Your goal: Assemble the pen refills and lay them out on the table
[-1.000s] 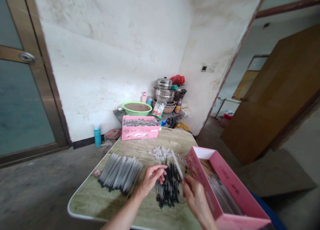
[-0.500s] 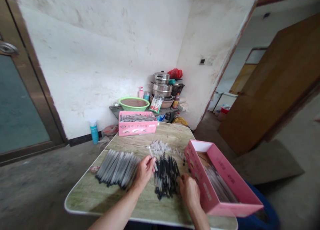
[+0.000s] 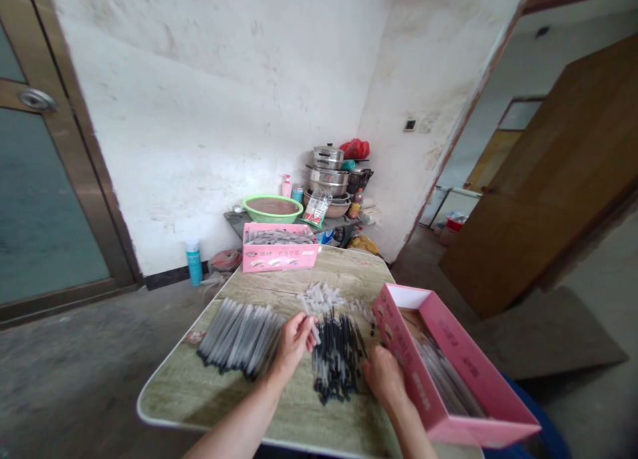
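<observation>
My left hand [image 3: 295, 343] is closed on a slim translucent pen barrel [image 3: 316, 333], tilted above the table. Close to its wrist, a wide row of similar pen barrels [image 3: 239, 336] with dark ends lies side by side. Between my hands sits a heap of thin black refill-like sticks [image 3: 339, 353]. My right hand [image 3: 385, 374] rests at that heap's right edge, fingers curled together; what they hold, if anything, is hidden. Behind the black sticks are small whitish translucent pieces [image 3: 321, 296]. An open pink box [image 3: 423, 392] with long translucent barrels inside stands against my right hand's side.
Another pink box [image 3: 279, 260], full of translucent pieces, stands at the far end of the table [image 3: 199, 399]. Behind it are a green basin [image 3: 272, 216], stacked steel pots [image 3: 327, 177] and bottles on a low shelf. A blue spray can [image 3: 194, 263] stands on the floor.
The view has shifted slightly, so everything sits a little further right. The barrel in my left hand has tipped slightly; my right hand stays beside the black sticks.
</observation>
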Motion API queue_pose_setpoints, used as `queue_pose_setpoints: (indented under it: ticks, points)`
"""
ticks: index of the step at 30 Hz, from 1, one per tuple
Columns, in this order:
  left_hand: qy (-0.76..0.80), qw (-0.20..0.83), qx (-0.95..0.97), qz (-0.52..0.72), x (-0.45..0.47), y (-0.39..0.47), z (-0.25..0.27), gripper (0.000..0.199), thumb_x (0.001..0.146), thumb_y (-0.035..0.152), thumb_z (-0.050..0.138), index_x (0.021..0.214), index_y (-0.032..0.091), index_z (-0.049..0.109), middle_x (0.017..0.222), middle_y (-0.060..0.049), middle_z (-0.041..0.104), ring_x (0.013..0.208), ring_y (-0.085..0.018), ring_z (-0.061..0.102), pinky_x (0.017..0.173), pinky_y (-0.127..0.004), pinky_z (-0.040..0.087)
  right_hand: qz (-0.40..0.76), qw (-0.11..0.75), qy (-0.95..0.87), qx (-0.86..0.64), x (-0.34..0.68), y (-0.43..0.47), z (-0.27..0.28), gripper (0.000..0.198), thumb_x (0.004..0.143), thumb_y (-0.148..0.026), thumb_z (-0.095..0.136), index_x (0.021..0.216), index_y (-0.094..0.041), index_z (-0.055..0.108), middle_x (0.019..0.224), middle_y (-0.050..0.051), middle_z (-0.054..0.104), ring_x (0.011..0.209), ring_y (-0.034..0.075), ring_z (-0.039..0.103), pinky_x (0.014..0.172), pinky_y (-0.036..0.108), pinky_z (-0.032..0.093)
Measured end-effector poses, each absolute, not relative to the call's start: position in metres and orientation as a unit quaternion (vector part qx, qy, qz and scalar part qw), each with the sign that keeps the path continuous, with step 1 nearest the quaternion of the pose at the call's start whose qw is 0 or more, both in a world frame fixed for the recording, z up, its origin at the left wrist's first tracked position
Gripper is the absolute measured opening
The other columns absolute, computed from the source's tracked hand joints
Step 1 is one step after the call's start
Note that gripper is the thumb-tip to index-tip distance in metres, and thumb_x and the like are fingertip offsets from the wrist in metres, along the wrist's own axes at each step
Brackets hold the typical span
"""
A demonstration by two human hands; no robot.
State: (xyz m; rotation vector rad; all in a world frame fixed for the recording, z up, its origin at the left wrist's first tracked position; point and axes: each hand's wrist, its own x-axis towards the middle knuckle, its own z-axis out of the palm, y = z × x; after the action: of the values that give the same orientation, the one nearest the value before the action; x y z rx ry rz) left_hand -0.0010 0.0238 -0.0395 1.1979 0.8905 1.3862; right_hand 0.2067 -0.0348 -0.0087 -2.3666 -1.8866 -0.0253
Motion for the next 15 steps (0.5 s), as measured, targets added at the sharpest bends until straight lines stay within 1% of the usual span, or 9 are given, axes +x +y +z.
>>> queue_pose_setpoints:
  ticks: [3, 6, 8, 10, 15]
  points:
    - [0.327, 0.586, 0.452, 0.587, -0.002, 0.023, -0.035, 0.039, 0.08, 0.053, 0.056, 0.085, 0.014, 0.059, 0.061, -0.001, 0.061, 0.044, -0.01, 0.054, 0.037, -0.019, 0.039, -0.012, 0.082, -0.623, -0.778, 0.198, -0.052, 0.001, 0.016, 0.084, -0.014, 0.045, 0.083, -0.013, 0.062, 0.071, 0.011, 0.071, 0.068, 0.02, 0.069, 0.055, 0.022, 0.039]
    - [0.312, 0.605, 0.42, 0.601, -0.002, 0.023, -0.034, 0.04, 0.079, 0.052, 0.057, 0.087, 0.013, 0.059, 0.06, -0.001, 0.061, 0.044, -0.01, 0.053, 0.037, -0.018, 0.039, 0.023, 0.127, -0.663, -0.738, 0.18, -0.077, 0.006, 0.017, 0.083, -0.013, 0.045, 0.074, -0.018, 0.058, 0.061, 0.004, 0.068, 0.058, 0.016, 0.065, 0.052, 0.022, 0.035]
    - [0.311, 0.608, 0.4, 0.612, -0.002, 0.024, -0.035, 0.04, 0.079, 0.052, 0.059, 0.087, 0.013, 0.059, 0.06, -0.001, 0.062, 0.044, -0.01, 0.053, 0.037, -0.017, 0.038, 0.049, 0.136, -0.681, -0.718, 0.167, -0.092, 0.006, 0.017, 0.079, -0.01, 0.046, 0.069, -0.018, 0.057, 0.059, 0.004, 0.067, 0.054, 0.015, 0.063, 0.05, 0.022, 0.032]
    - [0.308, 0.61, 0.388, 0.618, -0.002, 0.025, -0.036, 0.038, 0.079, 0.05, 0.059, 0.087, 0.012, 0.058, 0.06, -0.002, 0.062, 0.044, -0.009, 0.053, 0.038, -0.017, 0.038, 0.063, 0.126, -0.685, -0.715, 0.157, -0.102, 0.004, 0.018, 0.077, -0.008, 0.046, 0.068, -0.019, 0.058, 0.058, 0.004, 0.067, 0.052, 0.015, 0.062, 0.048, 0.023, 0.029]
    - [0.299, 0.614, 0.386, 0.62, -0.001, 0.026, -0.037, 0.036, 0.081, 0.047, 0.059, 0.087, 0.012, 0.058, 0.061, -0.002, 0.063, 0.044, -0.009, 0.053, 0.039, -0.017, 0.039, 0.075, 0.099, -0.685, -0.718, 0.15, -0.104, 0.001, 0.02, 0.075, -0.005, 0.046, 0.069, -0.018, 0.059, 0.061, 0.006, 0.069, 0.056, 0.017, 0.063, 0.049, 0.024, 0.027]
